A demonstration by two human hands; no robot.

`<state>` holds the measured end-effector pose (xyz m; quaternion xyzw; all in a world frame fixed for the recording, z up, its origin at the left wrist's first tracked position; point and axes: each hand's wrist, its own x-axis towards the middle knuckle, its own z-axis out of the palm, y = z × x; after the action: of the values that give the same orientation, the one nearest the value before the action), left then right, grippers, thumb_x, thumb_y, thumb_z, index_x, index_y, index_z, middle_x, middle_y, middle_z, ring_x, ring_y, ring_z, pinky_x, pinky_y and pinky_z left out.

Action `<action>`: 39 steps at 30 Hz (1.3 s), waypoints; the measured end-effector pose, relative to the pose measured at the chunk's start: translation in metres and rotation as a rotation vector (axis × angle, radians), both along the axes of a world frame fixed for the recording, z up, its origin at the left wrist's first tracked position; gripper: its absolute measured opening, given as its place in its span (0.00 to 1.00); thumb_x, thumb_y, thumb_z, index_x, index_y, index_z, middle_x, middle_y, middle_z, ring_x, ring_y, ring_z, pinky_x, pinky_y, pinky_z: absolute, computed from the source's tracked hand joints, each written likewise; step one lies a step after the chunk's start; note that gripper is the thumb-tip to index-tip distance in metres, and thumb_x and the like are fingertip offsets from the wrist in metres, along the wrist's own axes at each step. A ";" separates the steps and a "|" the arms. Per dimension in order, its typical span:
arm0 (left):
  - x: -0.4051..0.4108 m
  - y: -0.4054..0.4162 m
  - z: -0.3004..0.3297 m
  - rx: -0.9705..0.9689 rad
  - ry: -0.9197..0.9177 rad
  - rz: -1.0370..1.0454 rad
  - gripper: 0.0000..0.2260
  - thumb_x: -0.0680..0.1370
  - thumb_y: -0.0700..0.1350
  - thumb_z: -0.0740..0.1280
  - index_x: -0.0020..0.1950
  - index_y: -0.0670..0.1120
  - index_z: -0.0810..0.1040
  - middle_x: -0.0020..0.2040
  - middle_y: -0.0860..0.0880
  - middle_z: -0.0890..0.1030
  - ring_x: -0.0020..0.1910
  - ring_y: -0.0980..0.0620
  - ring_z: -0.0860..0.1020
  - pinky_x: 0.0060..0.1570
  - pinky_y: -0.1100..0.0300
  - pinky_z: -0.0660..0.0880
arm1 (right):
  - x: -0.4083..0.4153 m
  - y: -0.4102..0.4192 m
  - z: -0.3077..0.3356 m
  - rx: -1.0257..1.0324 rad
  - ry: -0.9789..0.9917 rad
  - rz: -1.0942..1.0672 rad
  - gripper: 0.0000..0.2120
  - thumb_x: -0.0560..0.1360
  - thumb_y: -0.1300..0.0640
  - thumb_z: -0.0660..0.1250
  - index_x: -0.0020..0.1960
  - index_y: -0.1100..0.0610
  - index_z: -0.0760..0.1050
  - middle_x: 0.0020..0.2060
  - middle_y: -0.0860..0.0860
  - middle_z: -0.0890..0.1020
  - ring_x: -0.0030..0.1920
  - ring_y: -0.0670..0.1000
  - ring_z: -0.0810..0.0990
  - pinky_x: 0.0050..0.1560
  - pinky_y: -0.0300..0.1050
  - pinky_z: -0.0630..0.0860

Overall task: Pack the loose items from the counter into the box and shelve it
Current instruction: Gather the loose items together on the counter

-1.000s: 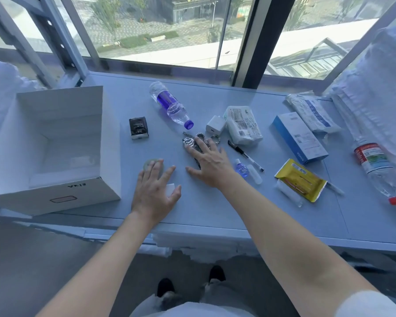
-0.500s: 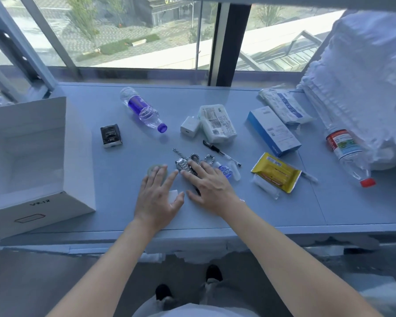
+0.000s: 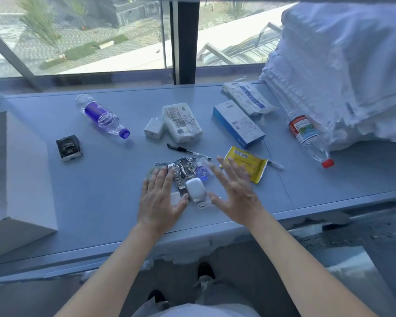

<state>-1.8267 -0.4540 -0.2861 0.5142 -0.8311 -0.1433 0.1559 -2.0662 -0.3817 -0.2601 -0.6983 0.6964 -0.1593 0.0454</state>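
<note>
A small heap lies mid-counter: a white earbud case (image 3: pixel 195 189), a silver chain and watch (image 3: pixel 183 167), a small blue-labelled vial (image 3: pixel 202 171). My left hand (image 3: pixel 161 197) rests flat on the counter at the heap's left, fingers straight, partly over a greenish round item. My right hand (image 3: pixel 234 188) hovers just right of the heap, fingers spread and blurred, holding nothing. The open white box (image 3: pixel 21 179) stands at the left edge. A yellow packet (image 3: pixel 247 162) lies beyond my right hand.
Farther back lie a purple-labelled bottle (image 3: pixel 102 116), a black packet (image 3: pixel 68 147), a white charger (image 3: pixel 154 128), a tissue pack (image 3: pixel 182 121), a pen (image 3: pixel 188 152), a blue box (image 3: pixel 238 123), a white-blue pouch (image 3: pixel 248 97). A red-capped bottle (image 3: pixel 309 138) lies against stacked white fabric (image 3: pixel 343 65).
My right hand has lifted off the heap and swung right, uncovering the earbud case. My left hand stays flat. The view has shifted right, pushing the box toward the left edge.
</note>
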 end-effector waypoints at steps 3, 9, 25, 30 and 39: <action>-0.014 0.006 0.002 0.015 0.001 -0.013 0.38 0.76 0.67 0.57 0.82 0.51 0.60 0.81 0.48 0.63 0.81 0.46 0.57 0.80 0.45 0.52 | -0.036 0.001 -0.005 0.013 0.002 -0.172 0.34 0.78 0.35 0.57 0.81 0.48 0.62 0.82 0.51 0.59 0.82 0.59 0.55 0.77 0.67 0.57; -0.024 0.011 0.008 0.019 0.006 -0.024 0.39 0.74 0.67 0.56 0.81 0.49 0.63 0.80 0.48 0.64 0.81 0.45 0.58 0.79 0.43 0.53 | -0.062 -0.007 -0.015 0.155 0.003 -0.308 0.36 0.77 0.31 0.49 0.82 0.45 0.56 0.81 0.51 0.57 0.81 0.60 0.53 0.76 0.70 0.57; -0.047 -0.003 0.022 0.013 0.054 -0.106 0.34 0.76 0.64 0.58 0.79 0.52 0.65 0.79 0.50 0.65 0.81 0.45 0.58 0.77 0.39 0.57 | -0.005 0.027 -0.023 0.075 -0.005 -0.273 0.32 0.80 0.34 0.56 0.79 0.48 0.66 0.78 0.59 0.63 0.74 0.61 0.65 0.72 0.64 0.63; -0.066 -0.005 0.025 0.008 0.012 -0.118 0.34 0.77 0.66 0.55 0.80 0.52 0.64 0.80 0.49 0.64 0.81 0.45 0.57 0.78 0.41 0.56 | -0.041 0.017 -0.009 0.003 -0.027 -0.307 0.30 0.81 0.37 0.56 0.80 0.47 0.63 0.77 0.56 0.64 0.75 0.58 0.64 0.74 0.63 0.62; -0.088 -0.043 0.038 0.093 -0.010 -0.067 0.35 0.75 0.69 0.51 0.79 0.54 0.66 0.80 0.48 0.64 0.80 0.46 0.59 0.76 0.39 0.58 | -0.117 -0.013 -0.025 0.123 -0.064 -0.410 0.29 0.82 0.42 0.60 0.78 0.55 0.65 0.79 0.57 0.64 0.79 0.60 0.60 0.78 0.63 0.55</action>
<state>-1.9152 -0.4971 -0.2479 0.4933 -0.8411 -0.1844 0.1229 -2.1836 -0.3949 -0.2852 -0.5324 0.8306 -0.1444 0.0767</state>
